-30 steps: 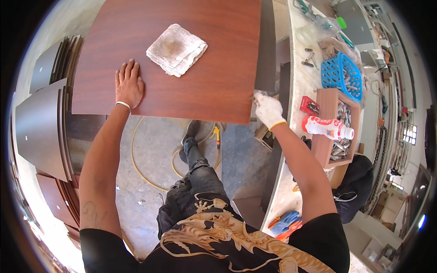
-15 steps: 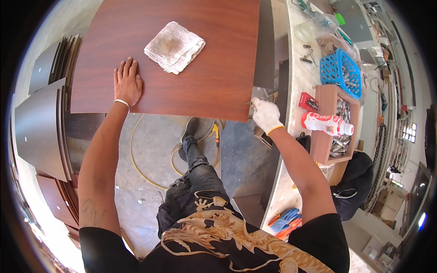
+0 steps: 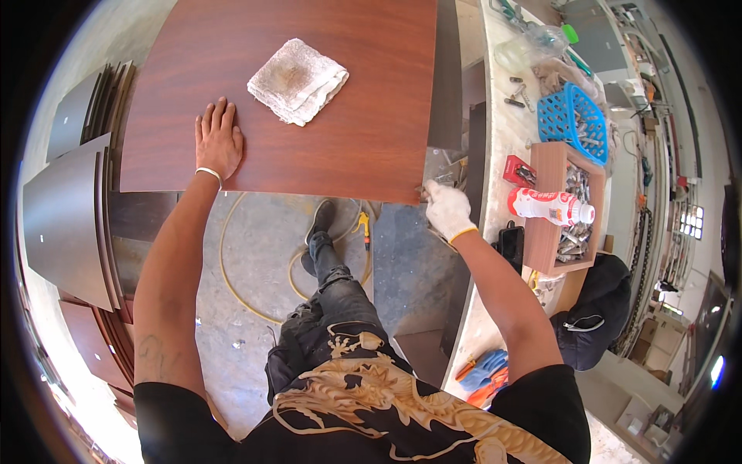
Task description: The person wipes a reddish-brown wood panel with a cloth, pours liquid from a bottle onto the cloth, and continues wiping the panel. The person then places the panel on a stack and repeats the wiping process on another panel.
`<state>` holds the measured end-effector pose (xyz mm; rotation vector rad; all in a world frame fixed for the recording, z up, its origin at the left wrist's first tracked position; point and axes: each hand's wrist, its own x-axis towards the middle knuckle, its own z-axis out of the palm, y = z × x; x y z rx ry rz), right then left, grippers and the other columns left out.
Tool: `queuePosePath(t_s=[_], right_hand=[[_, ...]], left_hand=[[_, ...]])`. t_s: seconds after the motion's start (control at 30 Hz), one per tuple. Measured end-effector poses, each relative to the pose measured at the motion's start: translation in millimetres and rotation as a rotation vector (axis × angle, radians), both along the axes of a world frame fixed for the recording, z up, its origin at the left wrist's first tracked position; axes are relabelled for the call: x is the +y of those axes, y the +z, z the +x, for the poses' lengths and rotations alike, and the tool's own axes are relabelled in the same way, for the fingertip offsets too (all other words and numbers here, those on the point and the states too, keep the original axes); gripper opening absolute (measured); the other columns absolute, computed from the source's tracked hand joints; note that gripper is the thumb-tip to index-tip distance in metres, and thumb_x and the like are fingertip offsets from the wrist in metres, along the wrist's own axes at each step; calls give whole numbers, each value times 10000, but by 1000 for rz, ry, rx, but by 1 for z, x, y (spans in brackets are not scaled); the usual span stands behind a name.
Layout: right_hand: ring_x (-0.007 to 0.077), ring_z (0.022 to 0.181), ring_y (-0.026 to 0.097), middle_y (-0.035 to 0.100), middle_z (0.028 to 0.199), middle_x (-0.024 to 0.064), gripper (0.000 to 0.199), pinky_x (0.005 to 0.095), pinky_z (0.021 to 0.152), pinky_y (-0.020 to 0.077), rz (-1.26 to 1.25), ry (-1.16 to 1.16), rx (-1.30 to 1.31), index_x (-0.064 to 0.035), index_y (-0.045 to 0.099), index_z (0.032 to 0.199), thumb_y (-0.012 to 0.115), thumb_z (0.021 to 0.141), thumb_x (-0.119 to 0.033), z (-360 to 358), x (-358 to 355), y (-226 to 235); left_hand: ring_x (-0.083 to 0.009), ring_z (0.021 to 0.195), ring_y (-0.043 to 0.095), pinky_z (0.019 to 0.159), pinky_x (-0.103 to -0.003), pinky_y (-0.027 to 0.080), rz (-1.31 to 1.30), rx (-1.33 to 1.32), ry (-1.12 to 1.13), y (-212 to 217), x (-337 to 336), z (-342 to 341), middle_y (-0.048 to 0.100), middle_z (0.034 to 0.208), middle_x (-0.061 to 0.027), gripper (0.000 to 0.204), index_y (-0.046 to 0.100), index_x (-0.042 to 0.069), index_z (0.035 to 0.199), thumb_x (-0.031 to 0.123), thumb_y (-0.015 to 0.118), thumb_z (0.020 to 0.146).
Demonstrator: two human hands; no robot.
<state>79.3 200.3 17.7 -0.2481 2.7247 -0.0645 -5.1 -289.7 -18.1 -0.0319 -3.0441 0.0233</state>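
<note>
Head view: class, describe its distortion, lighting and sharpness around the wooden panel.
Head view: fisheye bends the wooden panel edges and leaves a black rim; bright, even daylight, with a soft sheen on the panel; the left hand, cloth and gloved right hand look sharp.

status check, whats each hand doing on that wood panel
Left hand flat on brown panel, near edge. Right hand, white glove, at panel's near right corner; grip unclear. Folded rag lies on panel, clear of both hands.

The far edge of the brown panel [image 3: 325, 116] is cut off by the upper rim. What the gloved right hand [image 3: 447, 210] grips at the panel's corner is hidden. Small parts in the blue basket [image 3: 570, 122] cannot be distinguished.
</note>
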Motion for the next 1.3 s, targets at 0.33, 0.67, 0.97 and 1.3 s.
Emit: queuePosePath(t_s=[0.33,0.67,0.97,1.3], right_hand=[[383,818,726,734,854,173,147,512,716,559,-13,-12,-33,-94,664,1006,562,928,-165,29,-12,3],[323,754,696,715,842,166,202,426,705,538,-491,-629,-191,-77,670,1124,563,1047,-231,189,-51,-61],[437,862,699,728,926,214,245,507,776,531,-328,-864,240,-72,649,1125,544,1051,-281,85,-53,-17],[505,896,684,720,935,275,334,583,795,531,-57,-823,89,-94,606,1222,470,1066,-357,67,-68,-26]], left_hand=[[-330,1560,242,1285,-527,162,9,-17,4,3,-1,4,308,1679,-102,565,390,95,1571,275,420,1036],[-317,1579,230,1274,-568,149,-8,-67,-25,16,34,27,317,1672,-164,656,368,-3,1567,296,495,997],[-311,1588,220,1269,-608,130,364,-329,-430,19,130,169,308,1683,-147,709,422,-13,1542,183,613,888],[-258,1562,291,1274,-598,125,181,-396,-289,65,22,142,392,1645,-83,722,480,55,1524,128,651,826]])
